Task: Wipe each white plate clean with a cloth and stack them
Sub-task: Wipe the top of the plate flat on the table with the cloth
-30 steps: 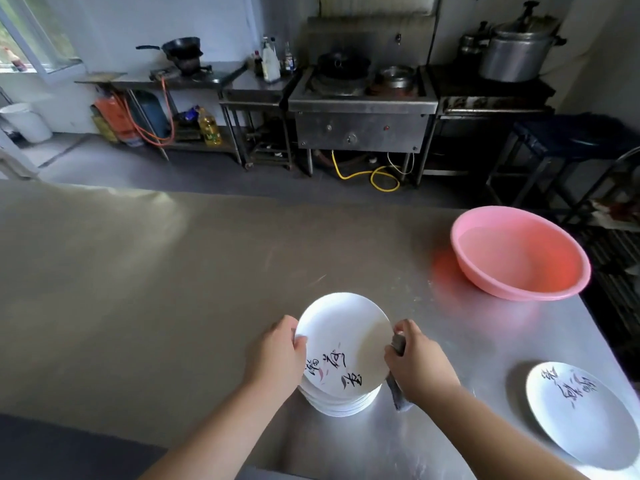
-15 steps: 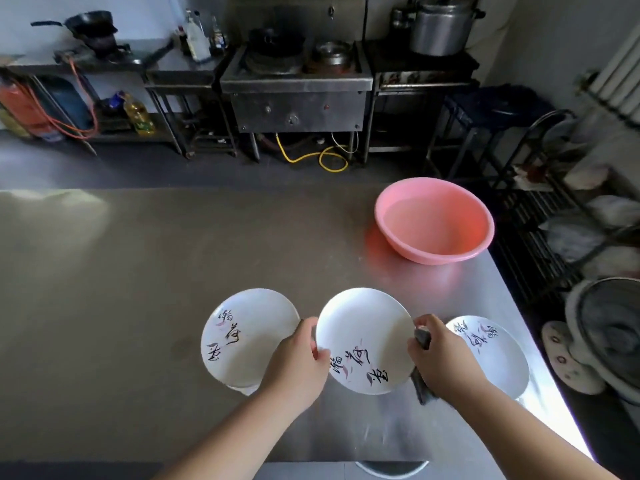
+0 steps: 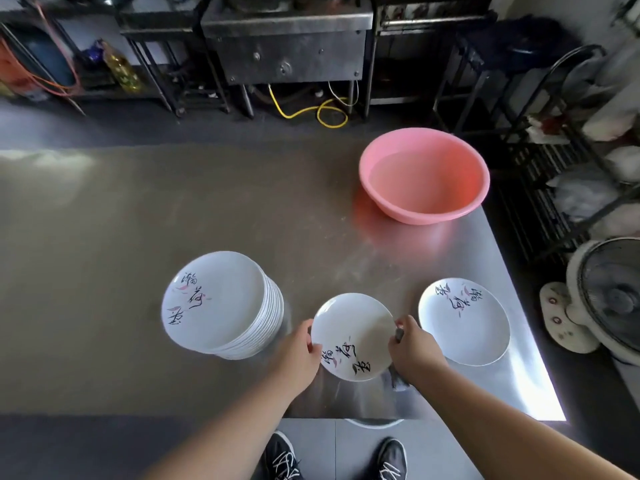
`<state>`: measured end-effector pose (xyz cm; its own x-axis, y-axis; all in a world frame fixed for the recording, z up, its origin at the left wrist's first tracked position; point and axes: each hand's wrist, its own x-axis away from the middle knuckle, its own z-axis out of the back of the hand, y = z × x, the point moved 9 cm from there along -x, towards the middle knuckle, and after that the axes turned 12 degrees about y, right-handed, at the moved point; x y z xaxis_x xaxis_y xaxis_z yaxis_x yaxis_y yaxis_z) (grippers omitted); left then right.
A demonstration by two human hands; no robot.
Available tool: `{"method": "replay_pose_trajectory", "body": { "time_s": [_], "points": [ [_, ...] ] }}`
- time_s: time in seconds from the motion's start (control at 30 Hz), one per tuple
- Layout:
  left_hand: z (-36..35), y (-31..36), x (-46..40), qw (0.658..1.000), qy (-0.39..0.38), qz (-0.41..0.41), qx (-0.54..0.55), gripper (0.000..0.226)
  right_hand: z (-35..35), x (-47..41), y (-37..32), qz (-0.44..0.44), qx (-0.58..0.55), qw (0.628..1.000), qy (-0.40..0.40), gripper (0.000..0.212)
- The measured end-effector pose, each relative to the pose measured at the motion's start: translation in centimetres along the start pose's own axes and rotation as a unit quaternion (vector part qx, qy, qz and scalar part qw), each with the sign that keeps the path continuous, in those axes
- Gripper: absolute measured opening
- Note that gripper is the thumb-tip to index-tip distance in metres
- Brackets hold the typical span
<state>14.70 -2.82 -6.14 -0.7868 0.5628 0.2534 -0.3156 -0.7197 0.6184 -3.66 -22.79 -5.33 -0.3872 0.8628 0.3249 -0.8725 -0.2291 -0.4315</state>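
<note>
One plate is held above the table, gripped at its rim by the left hand and the right hand; a cloth, probably, is pinched too. One plate lies wiped; a stack is left.

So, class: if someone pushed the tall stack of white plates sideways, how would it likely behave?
The tall stack of white plates probably feels heavy, since many rims show. It already leans, so upper plates may slide off. On the smooth steel table it could skid, and the plates look breakable.
</note>
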Motion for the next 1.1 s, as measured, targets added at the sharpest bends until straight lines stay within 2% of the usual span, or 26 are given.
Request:
{"method": "replay_pose_trajectory", "body": {
  "time_s": [0.17,0.27,0.3,0.4,0.5,0.6,0.83,1.03,1.1],
  "points": [
    [-0.2,-0.5,-0.7,0.999,0.016,-0.01,-0.037,0.045,-0.4,-0.6,-0.4,0.036,0.033,0.999,-0.001,0.015],
    [-0.5,-1.0,-0.5,0.999,0.011,-0.024,-0.021,0.052,0.7,-0.5,-0.7,0.068,0.064,0.994,0.049,0.012],
    [-0.6,-1.2,-0.3,0.999,0.01,-0.031,-0.008,0.056,1.2,-0.3,-1.3,0.096,0.064,0.991,0.074,0.013],
    [-0.4,-1.7,0.3,0.997,0.028,-0.069,-0.023,0.058,1.4,0.4,-4.4,0.225,0.046,0.968,0.105,0.042],
    [-0.5,-1.9,0.4,0.98,0.086,-0.143,-0.112,0.077,-0.9,1.4,-6.9,0.316,0.094,0.942,0.061,0.053],
    [-1.9,-1.9,0.4,0.965,0.064,-0.194,-0.162,0.083,-4.4,2.7,-7.3,0.364,0.156,0.918,-0.005,0.059],
    [-3.5,-2.6,0.5,0.941,0.061,-0.239,-0.232,0.078,-8.4,5.0,-5.8,0.374,0.272,0.883,-0.086,0.104],
    [-4.0,-2.8,0.4,0.938,0.043,-0.234,-0.252,0.078,-7.9,2.1,-9.3,0.361,0.25,0.895,-0.079,0.092],
    [-4.1,-2.9,0.4,0.937,0.037,-0.231,-0.26,0.079,-8.3,3.4,-8.9,0.382,0.254,0.882,-0.105,0.093]
  ]
}}
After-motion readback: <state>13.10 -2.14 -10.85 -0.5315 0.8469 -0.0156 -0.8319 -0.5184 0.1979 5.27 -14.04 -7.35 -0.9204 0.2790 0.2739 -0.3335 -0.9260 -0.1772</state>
